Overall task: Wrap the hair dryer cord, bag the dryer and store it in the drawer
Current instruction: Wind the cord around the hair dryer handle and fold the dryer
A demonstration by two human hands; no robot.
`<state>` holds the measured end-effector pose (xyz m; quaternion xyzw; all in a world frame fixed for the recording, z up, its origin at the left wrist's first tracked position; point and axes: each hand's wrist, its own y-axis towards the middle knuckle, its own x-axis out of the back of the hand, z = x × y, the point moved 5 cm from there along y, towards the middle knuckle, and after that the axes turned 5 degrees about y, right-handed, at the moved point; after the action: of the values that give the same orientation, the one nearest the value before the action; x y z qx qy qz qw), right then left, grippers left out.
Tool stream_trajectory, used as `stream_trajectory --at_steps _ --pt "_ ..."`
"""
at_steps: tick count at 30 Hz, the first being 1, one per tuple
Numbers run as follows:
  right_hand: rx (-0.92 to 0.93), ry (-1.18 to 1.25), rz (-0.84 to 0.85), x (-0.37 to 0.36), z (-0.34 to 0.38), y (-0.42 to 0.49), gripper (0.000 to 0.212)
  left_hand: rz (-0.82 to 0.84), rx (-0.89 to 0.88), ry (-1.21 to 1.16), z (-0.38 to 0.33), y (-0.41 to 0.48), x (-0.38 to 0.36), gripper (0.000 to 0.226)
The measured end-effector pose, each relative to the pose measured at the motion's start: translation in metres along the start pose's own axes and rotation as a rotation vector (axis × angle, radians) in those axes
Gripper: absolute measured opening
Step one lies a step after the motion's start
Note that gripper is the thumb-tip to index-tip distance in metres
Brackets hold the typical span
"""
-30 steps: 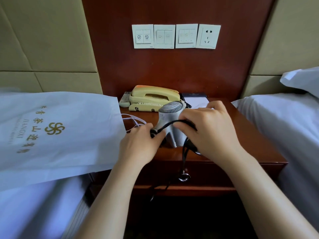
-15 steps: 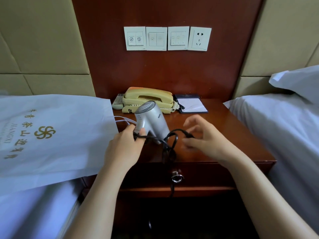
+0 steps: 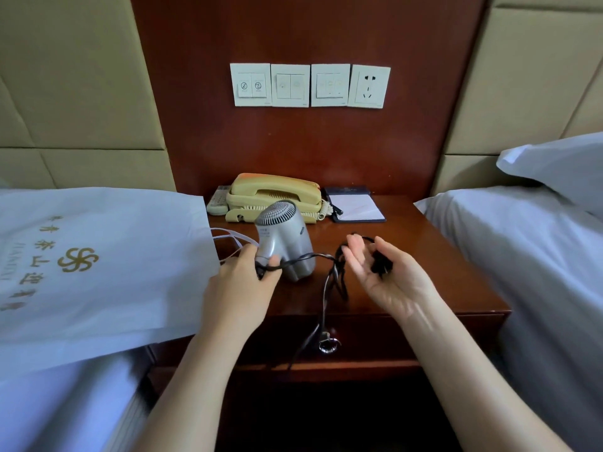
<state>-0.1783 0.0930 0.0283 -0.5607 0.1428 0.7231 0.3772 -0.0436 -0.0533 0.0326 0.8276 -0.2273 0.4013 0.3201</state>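
The dryer (image 3: 284, 239) stands on the nightstand (image 3: 440, 272) with its long axis running away from the person, grille at the far end and nozzle toward the near edge. The left hand (image 3: 241, 288) grips its lower left side, fingers curled round the body and pinning one turn of cord (image 3: 306, 257) against it. From there the cord runs rightward across the front of the dryer to a loose tangle between the hands. One stretch drops over the nightstand's edge, past the ring pull of the closed drawer (image 3: 391, 334). Another rises into the right hand (image 3: 391, 282). That hand lies to the right of the dryer, apart from it, palm up with its fingers loosely straight. A loop is draped over the fingers, and a dark lump, probably the plug, rests in the palm under the thumb; no firm pinch shows. The slack therefore lies on the right hand's side, so that hand is likely the one to carry it round the body while the left steadies. The bag (image 3: 114, 256) lies flat on the bed to the left, its handles just beside the left hand.
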Motion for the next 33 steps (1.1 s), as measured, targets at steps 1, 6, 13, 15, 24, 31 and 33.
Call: stream_trajectory --at_steps 1,6,13,15,24,31,33 --pt "0.019 0.048 0.043 -0.004 0.001 0.000 0.023 0.001 0.007 0.005 -0.002 0.000 -0.001 0.027" --pt "0.232 -0.124 0.119 -0.012 0.010 0.007 0.022 -0.008 -0.012 -0.004 -0.013 -0.002 -0.006 0.029" --pt "0.691 -1.470 0.278 -0.009 0.000 0.007 0.004 0.030 0.017 -0.026 -0.022 -0.001 -0.014 0.037" --pt "0.634 -1.634 0.313 -0.004 -0.013 0.004 0.007 0.026 0.037 -0.006 -0.022 -0.001 -0.015 0.038" --pt "0.333 -1.565 0.459 0.000 -0.039 -0.004 0.025 0.069 0.129 -0.088 -0.010 0.002 -0.019 0.050" --pt "0.231 -1.850 0.526 -0.012 -0.029 -0.009 0.015 0.063 0.108 -0.069 -0.002 0.004 -0.014 0.051" --pt "0.163 -1.862 0.564 -0.015 -0.027 -0.015 0.010 0.062 0.089 -0.062 -0.001 0.003 -0.011 0.047"
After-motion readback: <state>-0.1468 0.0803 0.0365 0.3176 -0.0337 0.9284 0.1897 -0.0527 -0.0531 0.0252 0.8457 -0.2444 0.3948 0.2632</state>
